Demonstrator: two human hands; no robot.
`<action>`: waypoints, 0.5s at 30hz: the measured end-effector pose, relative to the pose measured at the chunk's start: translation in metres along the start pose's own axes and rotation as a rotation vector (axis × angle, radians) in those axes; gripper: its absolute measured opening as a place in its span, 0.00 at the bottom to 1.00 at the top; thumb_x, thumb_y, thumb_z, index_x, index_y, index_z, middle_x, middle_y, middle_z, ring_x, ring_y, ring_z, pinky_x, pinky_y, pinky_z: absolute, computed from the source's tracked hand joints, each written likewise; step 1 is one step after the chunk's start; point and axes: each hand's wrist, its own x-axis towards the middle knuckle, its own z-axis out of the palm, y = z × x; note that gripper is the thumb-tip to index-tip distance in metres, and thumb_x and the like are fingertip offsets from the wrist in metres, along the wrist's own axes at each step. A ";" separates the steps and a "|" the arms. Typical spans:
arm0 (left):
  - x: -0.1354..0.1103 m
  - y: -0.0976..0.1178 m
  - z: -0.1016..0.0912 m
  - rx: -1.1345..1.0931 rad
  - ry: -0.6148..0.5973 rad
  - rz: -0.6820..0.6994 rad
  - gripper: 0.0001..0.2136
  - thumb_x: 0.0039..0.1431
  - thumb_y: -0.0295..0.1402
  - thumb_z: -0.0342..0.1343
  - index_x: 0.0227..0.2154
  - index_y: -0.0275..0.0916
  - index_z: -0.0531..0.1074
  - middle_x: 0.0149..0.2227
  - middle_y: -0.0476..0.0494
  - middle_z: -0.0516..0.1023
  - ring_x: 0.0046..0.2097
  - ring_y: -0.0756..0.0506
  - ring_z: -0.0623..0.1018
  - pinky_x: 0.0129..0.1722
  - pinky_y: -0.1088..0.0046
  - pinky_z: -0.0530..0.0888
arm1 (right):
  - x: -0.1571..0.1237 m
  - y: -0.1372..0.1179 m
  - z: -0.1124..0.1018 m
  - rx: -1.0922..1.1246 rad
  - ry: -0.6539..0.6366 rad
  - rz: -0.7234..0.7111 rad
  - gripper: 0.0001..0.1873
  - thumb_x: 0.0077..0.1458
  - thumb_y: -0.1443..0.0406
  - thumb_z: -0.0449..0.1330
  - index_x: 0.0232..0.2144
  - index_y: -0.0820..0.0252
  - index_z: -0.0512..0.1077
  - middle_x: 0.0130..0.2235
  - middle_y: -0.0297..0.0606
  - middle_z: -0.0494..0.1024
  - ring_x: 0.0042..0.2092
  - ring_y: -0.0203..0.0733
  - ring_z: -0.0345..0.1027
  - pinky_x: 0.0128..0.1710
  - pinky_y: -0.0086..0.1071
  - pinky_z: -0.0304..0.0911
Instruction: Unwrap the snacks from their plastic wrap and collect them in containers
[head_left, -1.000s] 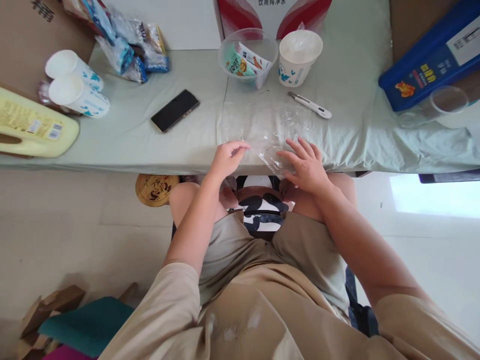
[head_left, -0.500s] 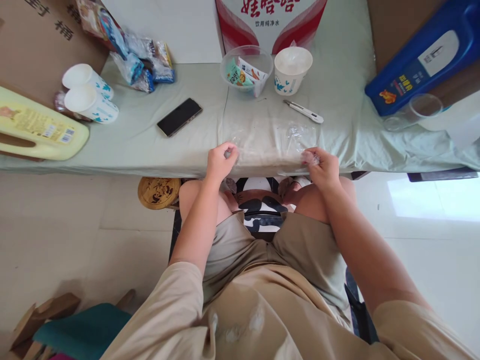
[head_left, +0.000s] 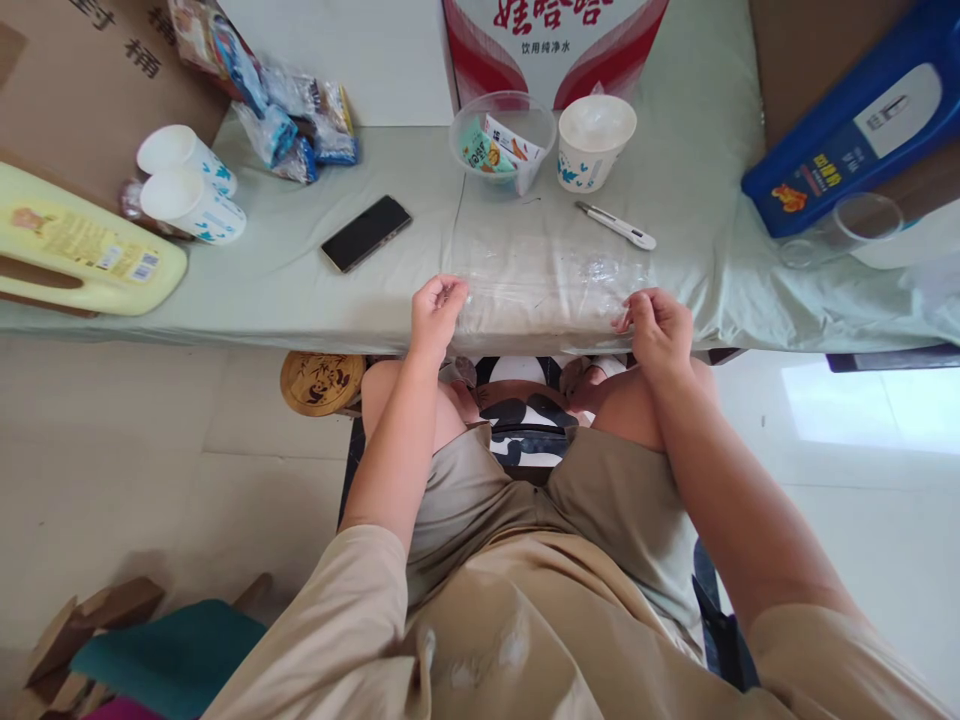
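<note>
Tablecloth [head_left: 712, 180], pale green, covers the table. At its back stand a brown cardboard box [head_left: 97, 80] on the left and a white-and-red drinking-water carton [head_left: 547, 70] near the middle. A blue plastic container [head_left: 832, 140] occupies the right side, and a yellow jug [head_left: 90, 250] with a moulded handle the left. Clear plastic film [head_left: 551, 290] is on the cloth near the front edge, extending between both hands; its outline is hard to follow against the green. The left hand [head_left: 436, 312] pinches the film's left end between thumb and fingertips; the right hand [head_left: 660, 325], fingers curled, pinches its right end. Beyond the film is a transparent plastic bowl [head_left: 534, 120], just beside a leaf-printed paper cup [head_left: 581, 170]. A black smartphone [head_left: 367, 234] lies left of the film, a white utility knife [head_left: 616, 225] just behind its right part. Small printed sachets [head_left: 481, 150] sit inside the bowl.
</note>
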 end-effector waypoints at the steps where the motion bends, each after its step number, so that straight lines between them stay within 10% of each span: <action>1: 0.000 -0.001 0.000 -0.022 -0.018 0.026 0.08 0.60 0.37 0.63 0.29 0.40 0.73 0.28 0.49 0.77 0.31 0.52 0.76 0.34 0.77 0.73 | 0.000 0.001 0.000 0.028 0.005 0.000 0.26 0.64 0.42 0.53 0.29 0.55 0.73 0.20 0.30 0.71 0.24 0.37 0.70 0.30 0.33 0.66; 6: -0.003 -0.005 0.002 -0.006 -0.101 -0.018 0.17 0.62 0.52 0.59 0.33 0.42 0.69 0.21 0.53 0.72 0.18 0.54 0.66 0.20 0.75 0.65 | -0.002 0.000 -0.001 0.114 -0.032 -0.027 0.33 0.65 0.37 0.44 0.37 0.54 0.74 0.23 0.32 0.75 0.27 0.38 0.72 0.31 0.34 0.67; 15: -0.004 -0.010 0.005 0.191 -0.058 -0.085 0.14 0.65 0.49 0.56 0.35 0.44 0.68 0.16 0.57 0.66 0.15 0.53 0.64 0.19 0.74 0.62 | 0.001 -0.007 0.000 -0.185 -0.042 -0.031 0.23 0.63 0.44 0.55 0.30 0.55 0.72 0.23 0.32 0.74 0.26 0.37 0.68 0.29 0.32 0.64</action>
